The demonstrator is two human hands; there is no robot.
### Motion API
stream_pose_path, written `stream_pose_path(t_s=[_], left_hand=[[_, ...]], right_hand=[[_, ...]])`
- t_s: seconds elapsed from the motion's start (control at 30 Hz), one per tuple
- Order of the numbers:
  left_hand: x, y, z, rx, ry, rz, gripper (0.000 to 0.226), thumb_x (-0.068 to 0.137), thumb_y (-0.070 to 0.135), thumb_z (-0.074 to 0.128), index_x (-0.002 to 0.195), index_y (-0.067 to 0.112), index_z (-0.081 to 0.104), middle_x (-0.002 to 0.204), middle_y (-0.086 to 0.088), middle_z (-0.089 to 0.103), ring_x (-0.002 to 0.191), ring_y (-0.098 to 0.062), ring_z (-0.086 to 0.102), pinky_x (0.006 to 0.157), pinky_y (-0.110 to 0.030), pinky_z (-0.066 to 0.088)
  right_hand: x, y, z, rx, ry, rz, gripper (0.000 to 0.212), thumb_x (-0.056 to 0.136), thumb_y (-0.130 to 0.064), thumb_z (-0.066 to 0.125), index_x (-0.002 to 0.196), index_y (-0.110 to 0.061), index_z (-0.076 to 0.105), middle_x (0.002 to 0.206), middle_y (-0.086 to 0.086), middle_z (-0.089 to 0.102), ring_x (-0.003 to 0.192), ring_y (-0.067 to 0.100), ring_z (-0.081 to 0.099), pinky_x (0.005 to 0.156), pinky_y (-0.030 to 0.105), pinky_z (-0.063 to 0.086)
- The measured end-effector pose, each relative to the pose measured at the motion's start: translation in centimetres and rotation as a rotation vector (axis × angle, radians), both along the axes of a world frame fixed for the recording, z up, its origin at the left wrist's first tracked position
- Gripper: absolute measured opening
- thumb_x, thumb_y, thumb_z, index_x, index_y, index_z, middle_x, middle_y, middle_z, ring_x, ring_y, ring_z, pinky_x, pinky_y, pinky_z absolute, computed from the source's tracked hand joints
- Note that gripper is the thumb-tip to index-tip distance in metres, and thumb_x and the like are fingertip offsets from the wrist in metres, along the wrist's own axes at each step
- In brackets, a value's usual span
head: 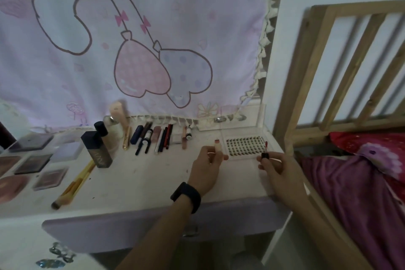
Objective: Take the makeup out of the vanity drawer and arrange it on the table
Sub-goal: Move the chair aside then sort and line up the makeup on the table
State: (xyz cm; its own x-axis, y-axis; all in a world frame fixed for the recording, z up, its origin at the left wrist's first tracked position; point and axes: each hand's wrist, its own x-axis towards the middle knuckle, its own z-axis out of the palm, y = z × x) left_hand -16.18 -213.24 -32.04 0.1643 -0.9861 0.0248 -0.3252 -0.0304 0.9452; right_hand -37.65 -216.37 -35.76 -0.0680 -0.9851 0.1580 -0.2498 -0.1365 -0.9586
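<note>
Lavender paint covers the drawer (131, 226) front nearest the camera, which looks pushed in beneath a pale counter (142, 180) as a person sorts makeup. Above it, the left hand (206, 163), a black wristband (186, 197) on its wrist, curls around a small pale lip tube (217, 146) held upright just over the counter. The right hand (280, 169) pinches the black cap of a red-tipped wand (265, 153), out of the tube and apart from it. Just beyond both hands lies a clear tray of lash clusters (245, 148). To the left, makeup brushes (74, 184) rest diagonally near a dark foundation bottle (97, 149), with flat compacts (32, 164) at the far left edge. Farther back, pencils, liners and slim tubes (153, 138) lie side by side in a row below a hanging cartoon cloth (131, 50). A wooden bed frame (350, 61) and magenta bedding (361, 193) stand to the right. The arranging appears well advanced. The step in hand likely calls for lining the wand up with the tube mouth and sliding it in straight, so the red tip marks neither counter nor tray. The cap then wants twisting snug before the tube is laid parallel to the row, in the bare gap beside the lash tray.
</note>
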Motion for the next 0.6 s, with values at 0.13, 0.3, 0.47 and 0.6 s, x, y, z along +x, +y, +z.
stream_pose_path(t_s=[0.13,0.3,0.47,0.6], left_hand=[[-1.5,-0.1,-1.6,-0.093,-0.204,0.099,0.015,0.095,0.047,0.058,0.101,0.034,0.057,0.102,0.018,0.062,0.098,-0.008,0.058,0.074,-0.019,0.046],[-1.1,0.0,-2.5,-0.111,-0.468,0.162,0.014,0.089,0.06,0.057,0.09,0.047,0.054,0.081,0.027,0.056,0.091,-0.007,0.047,0.078,-0.031,0.038],[-1.2,-0.2,-3.2,-0.116,-0.588,0.214,0.032,0.092,0.066,0.046,0.098,0.04,0.064,0.094,0.018,0.069,0.094,-0.012,0.05,0.078,-0.03,0.032],[-1.2,-0.2,-3.5,-0.118,-0.676,0.226,0.028,0.093,0.057,0.055,0.107,0.036,0.067,0.104,0.01,0.067,0.099,-0.016,0.05,0.08,-0.032,0.034]], right_hand=[[2.3,1.0,0.5,-0.079,0.233,-0.001,0.016,0.091,-0.038,0.07,0.102,-0.045,0.061,0.103,-0.024,0.065,0.098,-0.004,0.059,0.075,0.01,0.042],[4.6,1.1,1.3,-0.11,0.397,-0.031,0.022,0.094,-0.041,0.065,0.114,-0.031,0.068,0.112,-0.012,0.07,0.099,0.011,0.061,0.093,0.04,0.05],[4.8,1.1,0.2,-0.187,0.654,-0.066,0.024,0.096,-0.045,0.06,0.115,-0.033,0.068,0.111,-0.01,0.07,0.101,0.016,0.059,0.083,0.031,0.038],[5.1,1.0,-0.1,-0.215,0.676,-0.113,0.026,0.095,-0.048,0.061,0.111,-0.031,0.073,0.107,-0.007,0.071,0.093,0.019,0.06,0.077,0.034,0.041]])
